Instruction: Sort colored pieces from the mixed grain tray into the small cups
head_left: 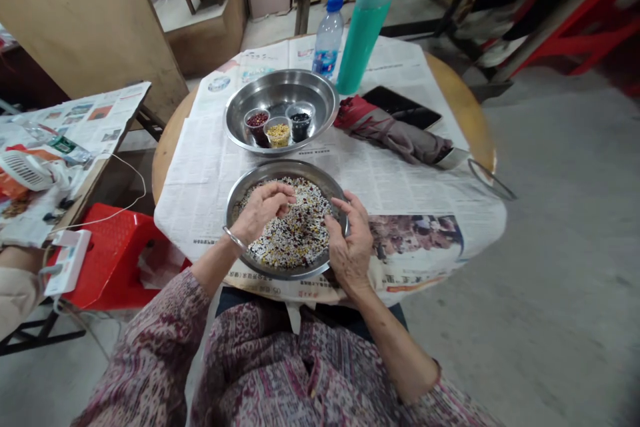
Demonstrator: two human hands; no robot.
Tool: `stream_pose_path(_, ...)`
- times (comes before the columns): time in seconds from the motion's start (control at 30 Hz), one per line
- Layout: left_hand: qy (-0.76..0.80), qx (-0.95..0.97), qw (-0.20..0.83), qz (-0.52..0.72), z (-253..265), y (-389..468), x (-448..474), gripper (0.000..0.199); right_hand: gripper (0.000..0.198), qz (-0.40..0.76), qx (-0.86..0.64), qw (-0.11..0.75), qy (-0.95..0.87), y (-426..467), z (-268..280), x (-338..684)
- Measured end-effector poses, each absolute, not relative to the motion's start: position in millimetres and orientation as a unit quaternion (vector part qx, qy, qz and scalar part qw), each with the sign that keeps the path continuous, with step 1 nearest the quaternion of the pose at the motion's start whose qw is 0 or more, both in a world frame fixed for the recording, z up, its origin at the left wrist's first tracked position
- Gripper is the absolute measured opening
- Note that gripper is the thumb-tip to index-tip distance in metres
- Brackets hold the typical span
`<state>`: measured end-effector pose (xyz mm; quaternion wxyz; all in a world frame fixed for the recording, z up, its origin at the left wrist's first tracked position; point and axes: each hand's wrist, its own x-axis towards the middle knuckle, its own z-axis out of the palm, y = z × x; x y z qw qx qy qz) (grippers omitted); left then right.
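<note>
A steel basin [235, 190] in front of me holds a mix of white grains with red, yellow and black beans [295, 237]. Above the left part of the mix is my left hand [265, 210], a bangle on its wrist. Its thumb and fingers come together in a pinch, and whatever lies between them is too small to make out. My right hand [351, 243] rests at the basin's right rim, thumb and fingers apart. Behind stands a larger steel basin [233, 123] with clear cups of red beans [257, 121], yellow beans [278, 135] and black beans [300, 121].
Newspaper [195, 167] covers the round table. Behind and right stand a water bottle [327, 43], a teal bottle [367, 30], a folded umbrella [390, 132] and a dark tablet [400, 107]. Left are a red stool [113, 260], a power strip [70, 260] and another person's arm [20, 287].
</note>
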<state>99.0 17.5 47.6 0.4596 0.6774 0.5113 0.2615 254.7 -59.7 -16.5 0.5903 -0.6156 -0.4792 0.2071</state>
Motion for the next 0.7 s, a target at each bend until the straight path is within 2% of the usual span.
stream_pose_path(0.07,0.49,0.664,0.505,0.253,48.0,13.2,100.3,0.018,0.028,0.207,-0.617,0.59,-0.477,-59.9,-15.8,254.1)
stream_pose_path(0.1,0.482,0.683,0.491,0.244,47.9,11.3,102.2,0.015,0.028,0.207,-0.618,0.59,-0.477,-60.0,-15.5,253.8)
stream_pose_path(0.17,0.473,0.748,0.408,0.224,46.6,8.1,107.4,0.012,0.028,0.205,-0.619,0.59,-0.476,-60.3,-15.0,253.4)
stream_pose_path(0.27,0.455,0.83,0.262,0.186,42.7,5.0,115.1,0.016,0.028,0.2,-0.617,0.594,-0.476,-60.2,-14.8,253.2)
stream_pose_path(0.37,0.439,0.87,0.184,0.126,39.8,3.8,118.6,0.022,0.028,0.195,-0.612,0.597,-0.481,-59.8,-15.2,253.4)
stream_pose_path(0.53,0.444,0.884,0.133,0.058,41.5,4.3,120.7,0.023,0.028,0.194,-0.614,0.595,-0.481,-59.2,-16.0,253.5)
stream_pose_path(0.7,0.451,0.883,0.12,0.041,42.7,4.8,123.9,0.023,0.027,0.198,-0.611,0.6,-0.478,-59.0,-16.1,253.3)
